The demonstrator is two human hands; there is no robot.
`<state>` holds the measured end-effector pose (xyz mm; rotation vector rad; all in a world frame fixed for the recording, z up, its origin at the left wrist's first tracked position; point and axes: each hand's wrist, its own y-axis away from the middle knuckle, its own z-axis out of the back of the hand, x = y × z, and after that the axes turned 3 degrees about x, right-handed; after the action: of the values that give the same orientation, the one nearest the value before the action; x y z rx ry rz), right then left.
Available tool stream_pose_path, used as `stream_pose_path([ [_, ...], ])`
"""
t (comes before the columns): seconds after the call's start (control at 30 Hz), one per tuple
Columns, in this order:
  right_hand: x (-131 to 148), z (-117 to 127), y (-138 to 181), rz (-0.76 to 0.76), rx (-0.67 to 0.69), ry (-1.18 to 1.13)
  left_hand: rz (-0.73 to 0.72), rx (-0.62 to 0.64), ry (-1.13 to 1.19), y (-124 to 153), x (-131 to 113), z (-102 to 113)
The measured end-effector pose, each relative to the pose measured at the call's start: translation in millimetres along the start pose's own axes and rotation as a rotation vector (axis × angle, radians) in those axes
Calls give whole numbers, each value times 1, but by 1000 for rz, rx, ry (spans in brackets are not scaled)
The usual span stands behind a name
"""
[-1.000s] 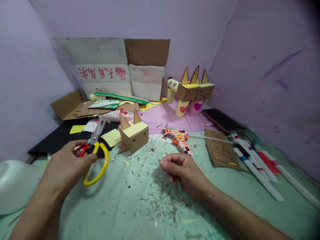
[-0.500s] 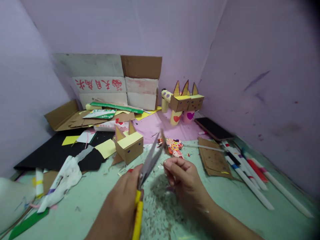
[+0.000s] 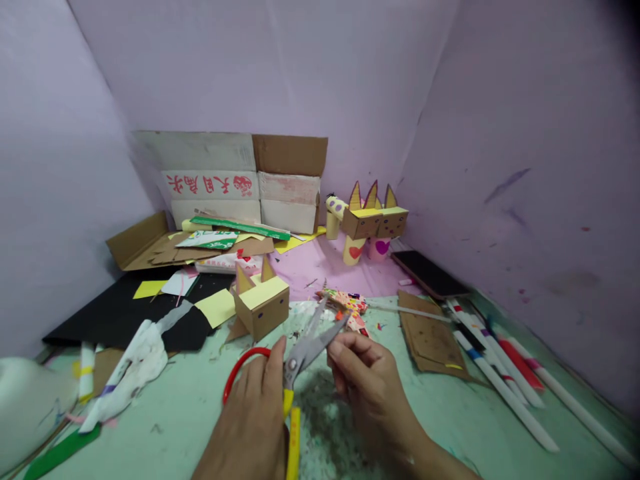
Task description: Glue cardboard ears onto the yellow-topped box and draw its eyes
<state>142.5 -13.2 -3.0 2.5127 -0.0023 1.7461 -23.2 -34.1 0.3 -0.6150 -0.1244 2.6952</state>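
My left hand (image 3: 250, 417) is wrapped round a pair of scissors (image 3: 301, 355) with red and yellow handles. Their blades are spread and point away from me. My right hand (image 3: 373, 390) is closed in a pinch beside the blade tips; whatever its fingertips hold, if anything, is too small to make out. Just beyond the left hand stands a small cardboard box head (image 3: 265, 310) with two pointed ears, a pale yellow top and dot eyes. Past the blades lies a bright patterned scrap (image 3: 355, 303).
Two eared box figures (image 3: 363, 223) stand at the back on a pink sheet (image 3: 300, 277). Several markers (image 3: 505, 380), a dark phone-like slab (image 3: 430, 272) and brown cardboard (image 3: 425, 330) lie right. Black sheet (image 3: 100, 313), glue-smeared white plastic (image 3: 145, 360) and flattened boxes (image 3: 210, 157) occupy the left.
The scissors have tilted to the right, their blades now spread wider and lower, by my right fingertips. The red handle has come into sight. The whole view has shifted slightly upward.
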Motion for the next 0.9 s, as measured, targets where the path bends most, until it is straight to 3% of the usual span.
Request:
stream_pose_path([
  [0.1, 1, 0, -1, 1, -15, -25, 113, 26, 11, -5, 0, 17],
  [0.27, 16, 7, -10, 64, -109, -189, 58, 204, 101, -7, 9, 38],
  [0.33, 25, 10, -13, -40, -67, -342, 22, 210, 91, -5, 11, 39],
  [0.43, 34, 14, -15, -231, 102, -516, -29, 217, 62, -3, 12, 37],
  [0.5, 36, 15, -16, -267, 168, -576, -47, 237, 40, -2, 12, 37],
  [0.57, 37, 18, -19, -237, 133, -617, -67, 246, 48, -3, 14, 39],
  [0.73, 44, 26, -24, -148, -71, -672, -43, 191, 191, -11, 30, 53],
  [0.9, 43, 17, -14, -119, -16, -477, 44, 44, 210, -12, 21, 52],
])
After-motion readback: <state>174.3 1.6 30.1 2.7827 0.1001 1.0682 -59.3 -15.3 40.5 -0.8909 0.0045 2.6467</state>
